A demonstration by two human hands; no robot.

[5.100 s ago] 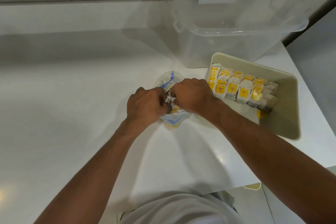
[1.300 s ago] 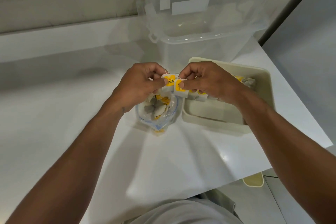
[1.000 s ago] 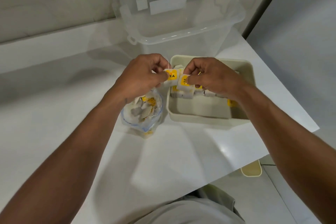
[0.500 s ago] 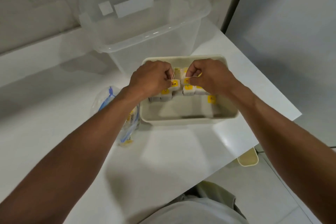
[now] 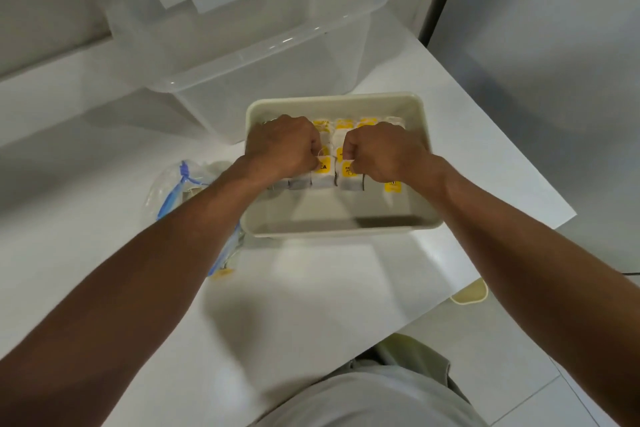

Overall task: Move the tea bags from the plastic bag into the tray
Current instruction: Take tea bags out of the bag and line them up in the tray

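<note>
A cream tray (image 5: 339, 227) sits on the white table, holding rows of white tea bags with yellow tags (image 5: 343, 125). Both my hands are inside the tray. My left hand (image 5: 282, 147) pinches one tea bag (image 5: 322, 172) by its yellow tag at the front row. Right beside it, my right hand (image 5: 384, 151) pinches another tea bag (image 5: 348, 177). A loose yellow tag (image 5: 393, 185) lies on the tray floor to the right. The clear plastic bag (image 5: 180, 191) with a blue zip lies left of the tray, partly hidden by my left forearm.
A large clear plastic storage bin (image 5: 242, 31) stands right behind the tray. The table's right edge (image 5: 502, 135) runs close past the tray. A small cream container (image 5: 469, 293) sits on the floor below the table corner.
Both hands lifted tea bags out of the plastic bag, carried them right over the tray and lowered them into the front row. The camera view swung right with them.
</note>
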